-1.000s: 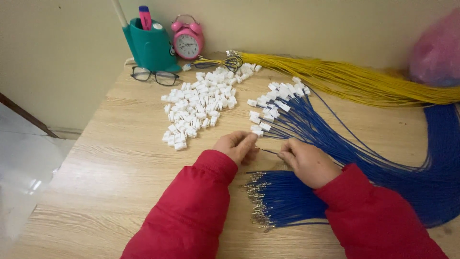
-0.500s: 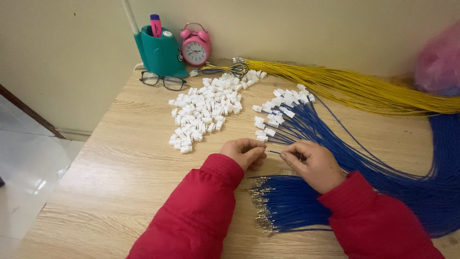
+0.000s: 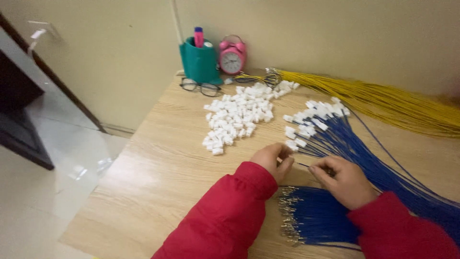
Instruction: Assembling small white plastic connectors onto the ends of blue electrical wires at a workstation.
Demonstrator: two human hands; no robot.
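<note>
- Fingertips (image 3: pixel 314 169) of the right hand (image 3: pixel 342 181) pinch narrow on a thin blue insulated wire (image 3: pixel 303 165); the wire runs toward 9 o'clock to the left hand (image 3: pixel 273 159).
- Left hand is curled, fingers closed tight around the wire's end; what else sits inside the grip cannot be told.
- Both hands rest on the light wooden tabletop (image 3: pixel 163 182), close together, both in red padded sleeves (image 3: pixel 225 216).
- Bundle of loose blue wires with bare metal terminals (image 3: pixel 311 220) lies at 6 o'clock of the hands, touching the right wrist.
- Fan of blue wires already fitted with small white plastic connectors (image 3: pixel 316 117) lies at 12 o'clock of the right hand.
- Heap of loose small white plastic connector housings (image 3: pixel 237 117) sits at 11 o'clock of the left hand, well apart.
- Sheaf of yellow wires (image 3: pixel 383 98) lies at 1 o'clock along the wall.
- Far edge at 11 o'clock: teal pen holder (image 3: pixel 199 62), pink round alarm clock (image 3: pixel 232 55), black-framed spectacles (image 3: pixel 200 87).
</note>
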